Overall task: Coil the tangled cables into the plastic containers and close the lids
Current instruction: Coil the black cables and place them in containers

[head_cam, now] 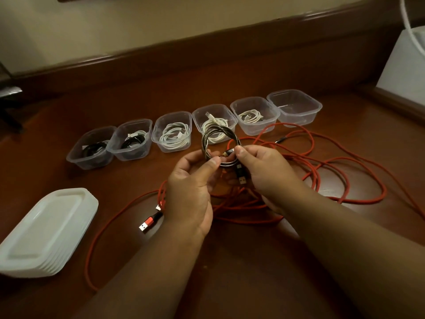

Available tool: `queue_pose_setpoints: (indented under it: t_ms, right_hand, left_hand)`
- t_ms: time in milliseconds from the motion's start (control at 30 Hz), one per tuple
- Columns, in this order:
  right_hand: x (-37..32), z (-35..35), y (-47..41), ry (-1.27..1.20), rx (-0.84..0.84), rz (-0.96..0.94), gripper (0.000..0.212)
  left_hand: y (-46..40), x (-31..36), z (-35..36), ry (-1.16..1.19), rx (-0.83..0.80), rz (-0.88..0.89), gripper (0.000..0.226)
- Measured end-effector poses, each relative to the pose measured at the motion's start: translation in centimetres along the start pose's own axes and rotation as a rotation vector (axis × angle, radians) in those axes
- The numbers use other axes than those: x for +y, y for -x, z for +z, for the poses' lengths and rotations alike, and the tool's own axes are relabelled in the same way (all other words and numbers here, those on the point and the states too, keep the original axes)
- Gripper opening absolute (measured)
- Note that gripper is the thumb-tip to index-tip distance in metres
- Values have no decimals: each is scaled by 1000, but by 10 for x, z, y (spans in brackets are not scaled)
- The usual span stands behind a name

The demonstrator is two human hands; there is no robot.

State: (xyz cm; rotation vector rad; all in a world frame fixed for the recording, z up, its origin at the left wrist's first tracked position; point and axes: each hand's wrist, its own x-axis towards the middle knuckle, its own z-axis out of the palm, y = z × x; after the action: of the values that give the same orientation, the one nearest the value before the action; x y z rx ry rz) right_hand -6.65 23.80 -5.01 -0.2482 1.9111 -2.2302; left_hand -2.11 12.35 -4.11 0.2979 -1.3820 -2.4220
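A silver metal-braided cable [208,137] is wound into a small upright coil above the table. My left hand [192,180] pinches the coil's lower left side. My right hand [264,171] pinches its right side near a plug, and the cable's black USB plug [240,178] hangs below. A row of several open clear containers stands behind; the far-right container [296,107] is empty, and the others hold coiled white or black cables. Tangled red cables [322,171] sprawl on the table under my hands, with a red USB plug [147,223] at the left.
A stack of white lids [46,229] lies at the front left. The brown table [230,284] has a raised wooden rim along its back. A white box [407,63] stands at the far right.
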Motion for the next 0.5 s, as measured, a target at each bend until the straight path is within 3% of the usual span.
queue_pose_setpoints:
  t_ms: [233, 367, 500]
  right_hand:
    - [2, -2, -2, 254, 70, -30, 20]
    - [2, -3, -1, 132, 45, -8, 20]
    - [3, 0, -2, 132, 35, -32, 17]
  left_hand:
    - [1, -8, 0, -166, -11, 83, 25]
    - [-2, -9, -3, -286, -22, 97, 21]
    - [-7, -9, -6, -252, -27, 18, 21]
